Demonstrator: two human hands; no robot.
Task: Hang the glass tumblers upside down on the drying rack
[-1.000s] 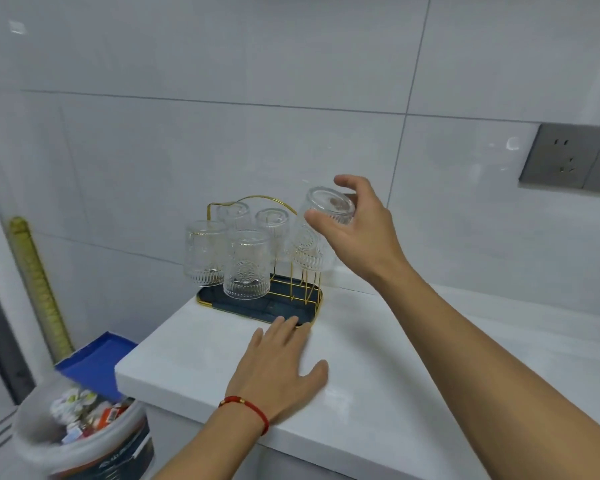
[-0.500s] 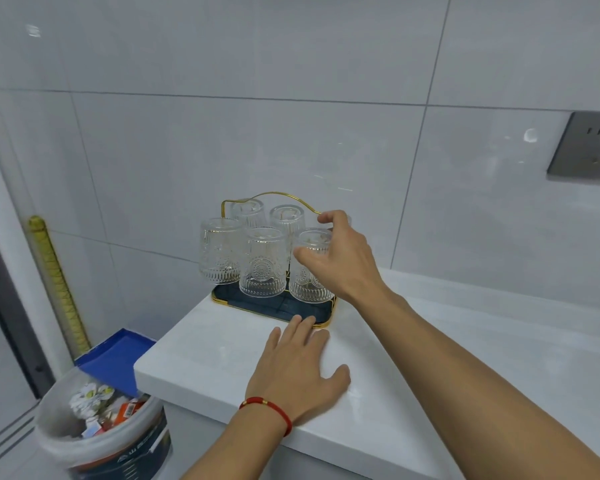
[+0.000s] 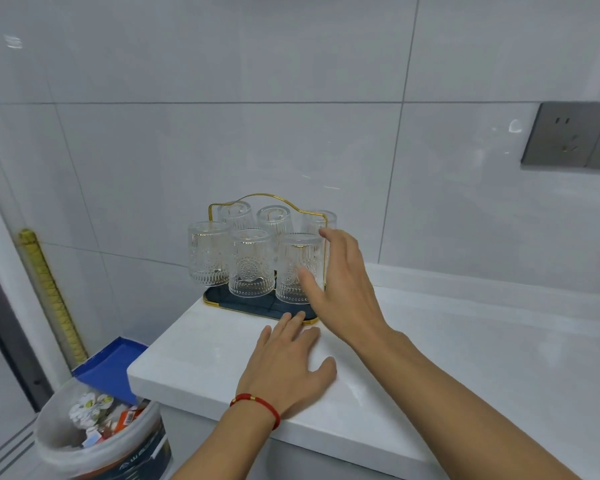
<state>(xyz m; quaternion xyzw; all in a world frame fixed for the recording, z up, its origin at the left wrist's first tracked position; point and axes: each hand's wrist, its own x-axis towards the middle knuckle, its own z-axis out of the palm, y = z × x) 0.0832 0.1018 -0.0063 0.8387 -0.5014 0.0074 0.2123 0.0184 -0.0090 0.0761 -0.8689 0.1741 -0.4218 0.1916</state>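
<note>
The left hand (image 3: 288,363) lies flat, palm down, fingers together pointing toward 12 o'clock and thumb splayed toward 3 o'clock; a red string bracelet (image 3: 257,405) circles its wrist. The forearm runs back toward 7 o'clock. The right hand (image 3: 343,289) is raised at 1 o'clock of the left, open, fingers spread and slightly curled, thumb toward 9 o'clock, gripping nothing. Its bare forearm stretches toward 4 o'clock.
</note>
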